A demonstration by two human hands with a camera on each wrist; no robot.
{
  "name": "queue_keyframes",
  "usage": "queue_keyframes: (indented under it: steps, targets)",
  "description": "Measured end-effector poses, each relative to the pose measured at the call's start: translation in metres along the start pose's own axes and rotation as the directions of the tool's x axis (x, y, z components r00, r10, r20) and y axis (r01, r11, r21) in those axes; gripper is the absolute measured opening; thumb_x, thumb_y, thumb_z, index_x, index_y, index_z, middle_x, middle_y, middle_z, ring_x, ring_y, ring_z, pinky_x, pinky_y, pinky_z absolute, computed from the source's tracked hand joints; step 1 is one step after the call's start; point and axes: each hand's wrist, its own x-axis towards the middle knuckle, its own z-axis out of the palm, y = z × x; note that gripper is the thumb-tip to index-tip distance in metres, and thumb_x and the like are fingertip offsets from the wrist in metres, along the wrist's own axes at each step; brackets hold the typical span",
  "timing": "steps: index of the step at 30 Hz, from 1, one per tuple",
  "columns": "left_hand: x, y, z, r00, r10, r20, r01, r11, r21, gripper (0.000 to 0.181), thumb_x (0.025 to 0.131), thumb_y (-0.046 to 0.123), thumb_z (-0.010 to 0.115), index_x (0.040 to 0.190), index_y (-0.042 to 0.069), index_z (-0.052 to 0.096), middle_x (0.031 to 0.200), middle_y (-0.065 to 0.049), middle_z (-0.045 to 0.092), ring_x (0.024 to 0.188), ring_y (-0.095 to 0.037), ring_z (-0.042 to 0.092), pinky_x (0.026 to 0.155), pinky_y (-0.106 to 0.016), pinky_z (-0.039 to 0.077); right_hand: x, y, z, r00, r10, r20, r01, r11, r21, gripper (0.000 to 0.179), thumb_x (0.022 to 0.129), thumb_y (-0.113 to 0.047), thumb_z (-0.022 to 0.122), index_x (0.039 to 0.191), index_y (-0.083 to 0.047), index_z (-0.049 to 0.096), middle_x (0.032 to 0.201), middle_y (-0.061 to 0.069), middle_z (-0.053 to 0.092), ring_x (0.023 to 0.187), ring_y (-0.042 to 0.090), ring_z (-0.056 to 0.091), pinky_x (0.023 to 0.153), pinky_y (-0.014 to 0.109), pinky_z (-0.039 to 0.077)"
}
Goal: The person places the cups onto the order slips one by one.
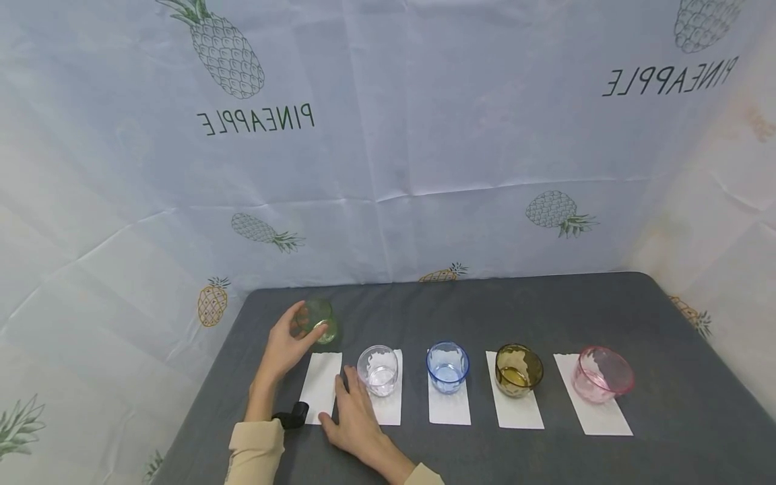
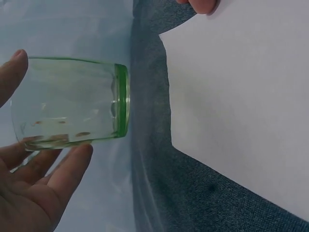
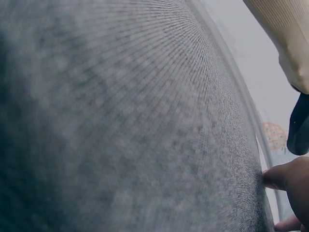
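Observation:
My left hand (image 1: 285, 350) grips a green glass cup (image 1: 323, 311) behind the leftmost white paper sheet (image 1: 321, 380). In the left wrist view the thumb and fingers hold opposite sides of this see-through cup (image 2: 72, 104), and its thick green base points toward the paper (image 2: 241, 96). My right hand (image 1: 356, 421) lies low with fingers spread, its thumb at the leftmost sheet's right edge. Its fingertips reach close to a clear glass cup (image 1: 378, 377). Only part of that hand (image 3: 295, 188) shows in the right wrist view.
To the right, a blue glass cup (image 1: 447, 367), an amber one (image 1: 518, 370) and a pink one (image 1: 601, 376) stand on their own white sheets. Dark grey cloth covers the table (image 1: 582, 451). A pineapple-print curtain (image 1: 424, 155) hangs behind and at both sides.

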Motion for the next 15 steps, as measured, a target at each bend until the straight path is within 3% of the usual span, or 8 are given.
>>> queue_keyframes:
  steps: [8, 15]
  targets:
    - [-0.009, 0.007, -0.011, 0.999, 0.018, 0.05, -0.019, 1.0, 0.022, 0.085, 0.092, 0.038, 0.077, 0.158, 0.008, 0.033, 0.154, -0.021, 0.048, 0.137, -0.044, 0.052, 0.11, -0.058, 0.049, 0.001, 0.001, -0.001, 1.0, 0.004, 0.006, -0.004, 1.0, 0.006, 0.069, 0.087, -0.029, 0.077, 0.136, 0.015, 0.056, 0.151, 0.033, 0.044, 0.144, 0.049, 0.044, 0.114, 0.061, 0.043]
    - [-0.014, 0.004, -0.02, 0.992, 0.025, 0.125, -0.029, 0.999, 0.032, 0.083, 0.089, 0.039, 0.08, 0.155, 0.009, 0.04, 0.148, -0.02, 0.054, 0.129, -0.043, 0.06, 0.099, -0.056, 0.055, 0.001, 0.0, 0.0, 1.0, 0.021, 0.009, -0.021, 1.0, 0.008, 0.069, 0.087, -0.029, 0.078, 0.136, 0.014, 0.056, 0.151, 0.032, 0.044, 0.143, 0.048, 0.045, 0.113, 0.06, 0.043]
